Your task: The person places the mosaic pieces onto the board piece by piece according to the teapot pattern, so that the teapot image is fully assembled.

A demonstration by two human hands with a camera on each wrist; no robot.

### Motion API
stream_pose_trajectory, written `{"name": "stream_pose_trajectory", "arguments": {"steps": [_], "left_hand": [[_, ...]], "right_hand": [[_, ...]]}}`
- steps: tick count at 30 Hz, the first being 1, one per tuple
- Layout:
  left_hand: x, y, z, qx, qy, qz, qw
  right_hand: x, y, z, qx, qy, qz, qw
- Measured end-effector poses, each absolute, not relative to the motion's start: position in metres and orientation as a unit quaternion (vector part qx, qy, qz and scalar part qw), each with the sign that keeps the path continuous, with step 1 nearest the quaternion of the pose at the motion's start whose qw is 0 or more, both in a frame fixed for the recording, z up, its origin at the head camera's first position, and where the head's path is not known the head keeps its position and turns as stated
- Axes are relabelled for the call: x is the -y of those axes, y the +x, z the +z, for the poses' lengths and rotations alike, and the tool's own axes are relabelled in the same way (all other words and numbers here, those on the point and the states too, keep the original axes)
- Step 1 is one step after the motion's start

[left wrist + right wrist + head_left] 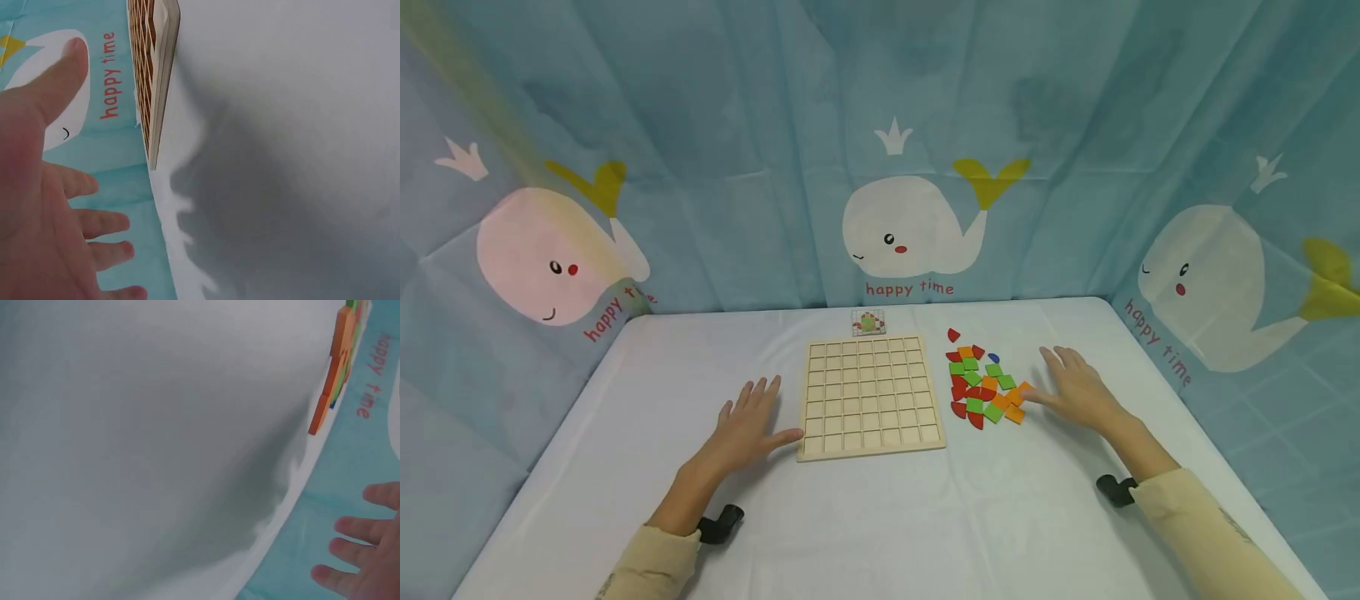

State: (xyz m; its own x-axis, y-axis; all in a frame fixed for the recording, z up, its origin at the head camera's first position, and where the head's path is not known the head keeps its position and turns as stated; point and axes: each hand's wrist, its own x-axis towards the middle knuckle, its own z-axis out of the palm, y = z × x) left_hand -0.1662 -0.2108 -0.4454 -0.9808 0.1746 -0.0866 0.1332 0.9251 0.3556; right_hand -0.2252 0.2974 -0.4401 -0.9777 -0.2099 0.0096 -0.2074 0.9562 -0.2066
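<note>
A pale wooden grid board point(871, 398) with square compartments lies in the middle of the table. To its left is my left hand point(747, 429), fingers spread and holding nothing, its thumb at the board's left edge in the head view. Loose flat tiles lie right of the board: red quarter-round pieces point(958, 392), green squares point(994, 412), orange squares point(1015, 414) and a small blue piece point(993, 358). My right hand point(1078, 390) is just right of these tiles, fingers extended and nothing gripped. Its thumb overlaps the rightmost orange tile in the head view.
Behind the board lies a small picture card point(868, 322) with a coloured pattern on a grid. A white cloth covers the table point(880, 525). Blue curtains point(737, 233) printed with whales enclose the back and sides. Black wrist devices point(721, 525) show at both sleeves.
</note>
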Motion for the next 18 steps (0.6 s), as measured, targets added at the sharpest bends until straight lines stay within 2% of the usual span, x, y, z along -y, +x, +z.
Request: {"name": "stream_pose_trajectory", "arguments": {"steps": [8,18], "left_hand": [[0.206,-0.167,-0.452,-0.964,0.106,0.225,0.092],[0.196,-0.167,-0.454,-0.953,0.100,0.253,0.131]], "right_hand": [[-0.284,-0.240,-0.440,-0.984,-0.098,-0.145,0.019],[-0.266,-0.265,-0.446,-0.980,-0.084,-0.176,0.047]]}}
